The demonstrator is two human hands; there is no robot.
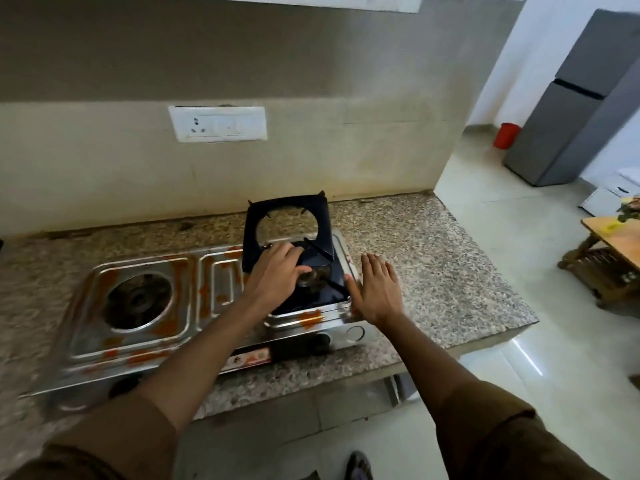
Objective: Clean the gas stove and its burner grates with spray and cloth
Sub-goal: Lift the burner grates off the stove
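On the speckled granite counter [433, 258] sits the steel gas stove [145, 344], streaked with orange-red smears over its top and front edge. Its front panel carries a small sticker [251, 358], too blurred for me to read any writing or brand. My left hand [277, 271] lies over the right burner grate [318, 271], fingers bent around one of its bars and thumb toward the burner cap. A second black grate [287, 216] leans tilted behind it, its lower edge on the stove and its top near the wall. My right hand [377, 289] is flat with straight fingers, holding nothing, its thumb side touching the stove's right edge. The left burner [138, 299] stands bare, no grate on it. A black knob [322, 339] shows on the front, below my hands. On the wall above, a white switch plate [218, 124] with a socket. Off to the right, across the pale floor, stand a grey refrigerator [568, 116], a red bin [506, 135] beside it, and a wooden table [613, 251].
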